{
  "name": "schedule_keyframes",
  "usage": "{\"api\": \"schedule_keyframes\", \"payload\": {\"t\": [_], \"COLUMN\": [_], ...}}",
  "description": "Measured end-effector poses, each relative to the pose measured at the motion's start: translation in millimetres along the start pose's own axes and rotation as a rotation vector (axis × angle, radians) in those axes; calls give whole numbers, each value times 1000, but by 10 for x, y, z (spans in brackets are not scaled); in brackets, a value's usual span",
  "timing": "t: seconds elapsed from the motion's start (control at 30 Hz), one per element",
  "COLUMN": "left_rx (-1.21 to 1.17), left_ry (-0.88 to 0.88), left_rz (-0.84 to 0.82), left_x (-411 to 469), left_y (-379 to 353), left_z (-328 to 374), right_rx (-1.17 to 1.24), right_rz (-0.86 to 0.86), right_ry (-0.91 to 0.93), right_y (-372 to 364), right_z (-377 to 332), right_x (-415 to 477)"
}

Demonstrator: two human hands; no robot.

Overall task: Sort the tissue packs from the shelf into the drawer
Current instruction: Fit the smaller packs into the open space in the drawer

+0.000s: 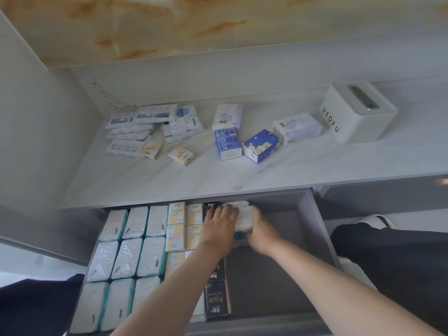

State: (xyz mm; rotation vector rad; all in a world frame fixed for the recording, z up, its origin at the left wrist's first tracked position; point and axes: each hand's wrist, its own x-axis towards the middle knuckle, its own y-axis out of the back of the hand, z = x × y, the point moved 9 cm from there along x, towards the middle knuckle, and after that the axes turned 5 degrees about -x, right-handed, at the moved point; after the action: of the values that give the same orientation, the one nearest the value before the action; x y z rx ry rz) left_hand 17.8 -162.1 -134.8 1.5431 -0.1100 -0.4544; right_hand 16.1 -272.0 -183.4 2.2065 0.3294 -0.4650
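Observation:
Both hands are down in the open grey drawer near its back. My left hand and my right hand hold a stack of white tissue packs between them, fingers curled round its sides. To the left the drawer holds rows of white-and-teal packs, yellow "Face" packs and black "Face" packs. On the white shelf above lie flat blue-white packs, two yellow packs, a blue pack, a flowered blue pack and two white-purple packs.
A white tissue box lettered "UEOFU" stands at the shelf's right. The drawer's right half shows bare grey floor. A dark trouser leg is beside the drawer on the right. A cabinet wall bounds the shelf on the left.

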Motion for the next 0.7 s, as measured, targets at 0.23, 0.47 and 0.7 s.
{"api": "schedule_keyframes", "payload": {"t": [0.23,0.47,0.7], "left_rx": [-154,-334,-411], "left_ry": [10,40,93], "left_rz": [-49,28,189], "left_x": [-148,-269,-191], "left_y": [208,654,1349], "left_z": [-4,-214,-882], "right_rx": [-93,-320,-234], "right_rz": [5,270,288], "right_ry": [-51,114,336], "right_y": [352,721,955], "right_z": [-19,-639,-1690], "right_x": [-163,-493,-288]}}
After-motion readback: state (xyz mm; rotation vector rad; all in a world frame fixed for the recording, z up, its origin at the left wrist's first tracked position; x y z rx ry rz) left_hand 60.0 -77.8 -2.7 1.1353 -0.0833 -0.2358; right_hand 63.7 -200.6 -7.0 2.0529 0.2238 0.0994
